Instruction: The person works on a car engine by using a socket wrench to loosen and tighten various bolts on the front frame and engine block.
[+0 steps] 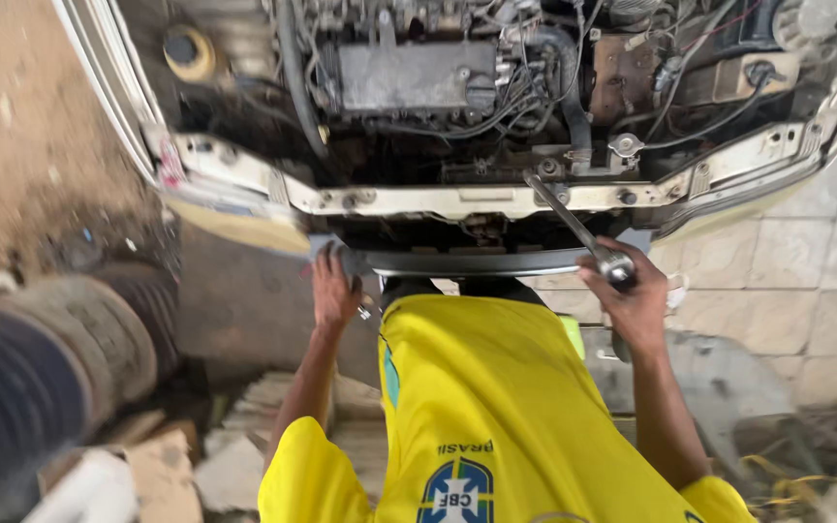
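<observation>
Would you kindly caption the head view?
Right hand holds a long wrench at the engine bay; left hand grips the bumper.

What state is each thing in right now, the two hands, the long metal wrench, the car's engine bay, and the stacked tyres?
Right hand: closed around the handle end of the long metal ratchet wrench.
Long metal ratchet wrench: tilted, far end against the cream front crossmember.
Left hand: resting on the dark bumper edge; grip unclear.
Engine bay: exposed, no bonnet in view.
Stacked black tyres: lying sideways, blurred.
</observation>
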